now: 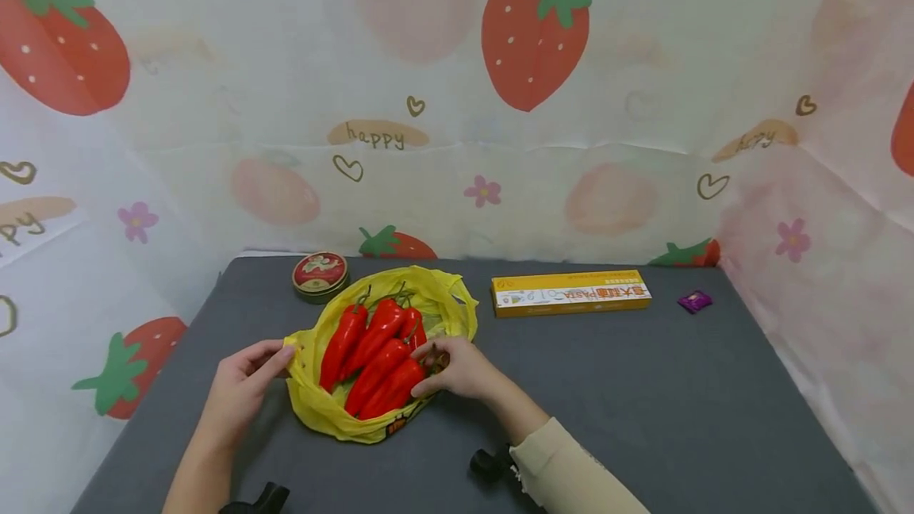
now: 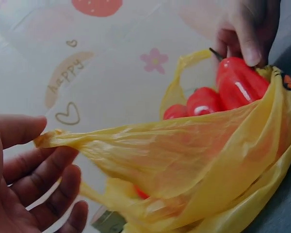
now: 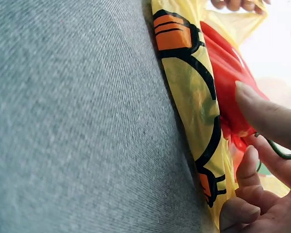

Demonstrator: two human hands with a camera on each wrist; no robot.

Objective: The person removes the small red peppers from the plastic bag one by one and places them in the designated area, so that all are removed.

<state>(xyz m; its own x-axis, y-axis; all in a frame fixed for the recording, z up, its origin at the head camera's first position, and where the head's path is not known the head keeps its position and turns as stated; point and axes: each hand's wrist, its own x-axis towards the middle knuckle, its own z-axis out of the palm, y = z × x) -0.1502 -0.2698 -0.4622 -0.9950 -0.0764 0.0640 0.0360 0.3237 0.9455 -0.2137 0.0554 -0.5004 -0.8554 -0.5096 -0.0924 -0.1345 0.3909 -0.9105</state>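
A yellow plastic bag [image 1: 314, 407] lies with its mouth spread wide, several long red peppers [image 1: 371, 331] with green stems inside. On the bag's left side, my left hand [image 1: 236, 395] pinches a twisted bit of its edge between thumb and fingers, pulling the plastic taut in the left wrist view. My right hand [image 1: 464, 371] is at the bag's right rim, thumb and fingers around the stem end of the nearest red pepper [image 1: 393, 393]. In the right wrist view the thumb [image 3: 266, 114] presses on that pepper's skin; some fingers are curled by the bag's edge.
A round red tin [image 1: 320, 276] stands behind the bag at the left. A yellow pasta box [image 1: 571, 294] lies at the back right, a small purple wrapped sweet [image 1: 695, 301] beyond it. Strawberry-print cloth [image 1: 457, 101] hangs behind the grey table [image 1: 607, 403].
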